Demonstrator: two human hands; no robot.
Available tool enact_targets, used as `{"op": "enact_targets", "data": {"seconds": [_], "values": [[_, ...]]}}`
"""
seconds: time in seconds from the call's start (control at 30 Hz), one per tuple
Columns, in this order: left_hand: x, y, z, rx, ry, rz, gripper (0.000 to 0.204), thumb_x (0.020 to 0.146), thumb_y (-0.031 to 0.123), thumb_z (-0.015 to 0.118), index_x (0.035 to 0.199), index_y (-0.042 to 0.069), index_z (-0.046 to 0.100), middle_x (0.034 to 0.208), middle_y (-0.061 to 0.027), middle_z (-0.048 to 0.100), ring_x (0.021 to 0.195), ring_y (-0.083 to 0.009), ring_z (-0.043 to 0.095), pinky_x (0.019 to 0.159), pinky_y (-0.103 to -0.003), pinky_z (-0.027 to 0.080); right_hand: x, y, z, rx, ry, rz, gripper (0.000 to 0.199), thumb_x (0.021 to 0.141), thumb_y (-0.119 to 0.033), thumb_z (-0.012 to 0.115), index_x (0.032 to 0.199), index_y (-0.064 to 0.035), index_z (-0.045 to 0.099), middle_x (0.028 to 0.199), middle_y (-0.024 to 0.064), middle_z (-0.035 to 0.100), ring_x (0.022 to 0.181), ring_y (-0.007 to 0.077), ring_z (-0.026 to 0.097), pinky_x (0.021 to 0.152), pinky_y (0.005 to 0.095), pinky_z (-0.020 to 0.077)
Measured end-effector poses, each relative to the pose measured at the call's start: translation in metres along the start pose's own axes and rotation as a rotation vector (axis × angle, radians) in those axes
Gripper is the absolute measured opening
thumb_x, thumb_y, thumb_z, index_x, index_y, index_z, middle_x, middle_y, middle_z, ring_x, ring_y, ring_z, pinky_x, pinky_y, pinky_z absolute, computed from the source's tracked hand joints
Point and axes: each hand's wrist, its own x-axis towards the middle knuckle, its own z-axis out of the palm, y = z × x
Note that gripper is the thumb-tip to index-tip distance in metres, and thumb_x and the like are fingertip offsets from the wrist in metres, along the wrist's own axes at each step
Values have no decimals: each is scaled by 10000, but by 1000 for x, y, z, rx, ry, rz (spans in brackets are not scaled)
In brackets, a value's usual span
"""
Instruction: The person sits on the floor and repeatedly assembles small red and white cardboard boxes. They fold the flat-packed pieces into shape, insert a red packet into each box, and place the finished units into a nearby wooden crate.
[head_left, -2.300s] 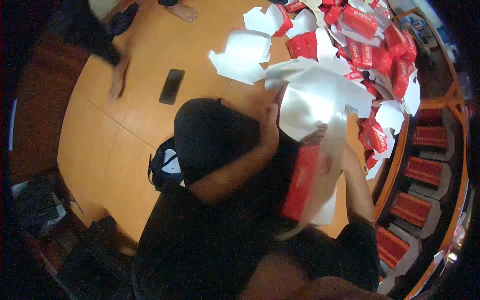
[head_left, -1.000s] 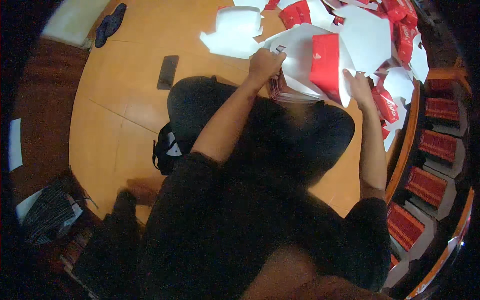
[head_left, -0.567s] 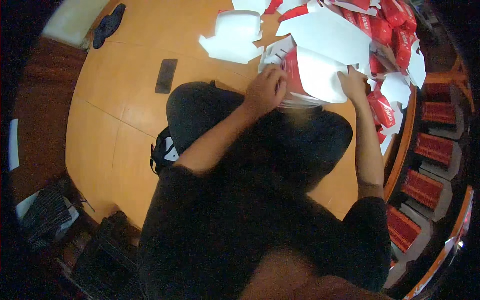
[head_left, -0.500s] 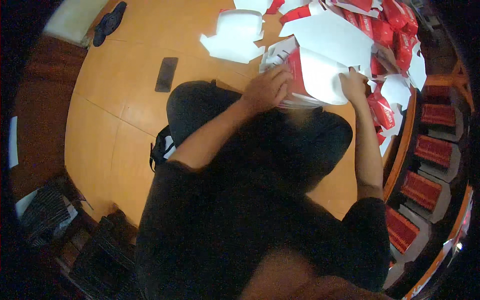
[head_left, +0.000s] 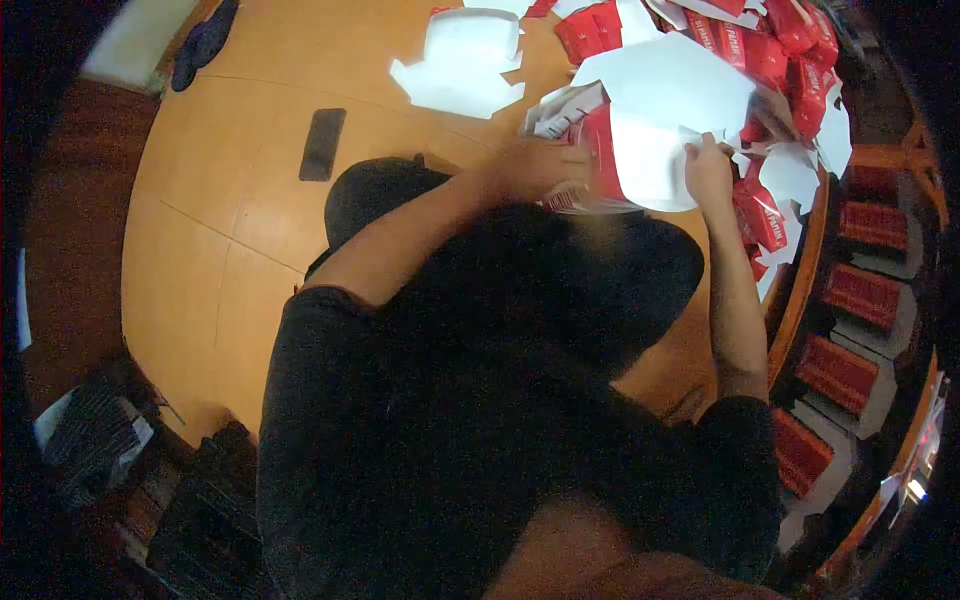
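Note:
A flat red-and-white cardboard box blank lies half folded over my lap, at the near edge of a heap of the same blanks. My left hand grips its red left side near a small stack of folded white pieces. My right hand pinches the white flap at its right edge. My dark-clothed legs fill the space under the blank.
Several red and white blanks are piled at the top right on the wooden floor. A white unfolded blank lies apart at the top. A black phone lies left. Assembled red boxes line the right edge.
The box blank has come down from in front of me to the floor edge. Both hands moved forward with it, and another person's hand seen at the far left is gone.

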Motion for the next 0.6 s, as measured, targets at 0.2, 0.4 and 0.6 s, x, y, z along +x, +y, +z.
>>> {"op": "enact_targets", "data": {"seconds": [0.2,0.4,0.6], "values": [[-1,-11,0,-43,-98,81,270,808,236,649,1048,119,615,1086,-70,563,999,-286,613,845,-401,544,4,-3,5,42,-21,6,296,909,-290,594,1052,-31,611,889,249,671,866,427,652,801,554,488],[-4,-10,4,29,14,135,288,808,208,641,1079,132,579,1128,-60,552,1022,-268,613,854,-399,542,2,-4,7,-15,-31,51,397,914,-323,586,1123,14,576,1071,341,611,960,428,639,854,529,491],[-5,-8,8,-48,51,130,254,837,202,606,1076,126,566,1111,-57,545,1009,-263,601,860,-406,522,-22,-47,-87,356,-63,187,475,921,-413,596,1115,20,593,1039,288,659,979,416,651,851,472,509]]}}
